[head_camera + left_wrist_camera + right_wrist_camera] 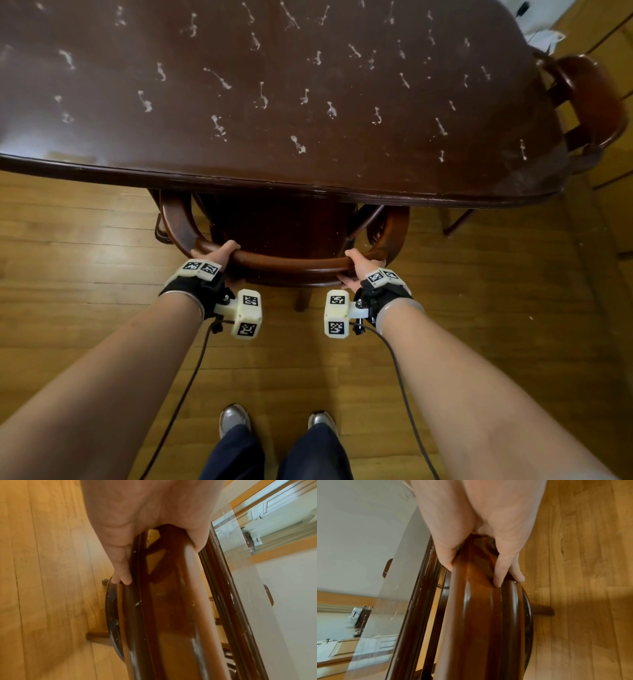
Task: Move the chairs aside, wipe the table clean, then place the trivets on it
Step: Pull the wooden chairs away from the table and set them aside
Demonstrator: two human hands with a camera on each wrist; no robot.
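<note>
Both hands grip the chair (287, 265) tucked under the table's (308, 192) near edge: left hand (215, 255) and right hand (358, 265) wrapped round its curved backrest. Lifted on the pull, the armrests could knock the table's underside.

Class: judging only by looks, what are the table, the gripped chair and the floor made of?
Table: dark wood, glossy varnish, reflects light, white smears.
Chair: reddish-brown wood, lacquered, shiny highlights.
Floor: light wood planks, visible grain, seams; possibly laminate.
</note>
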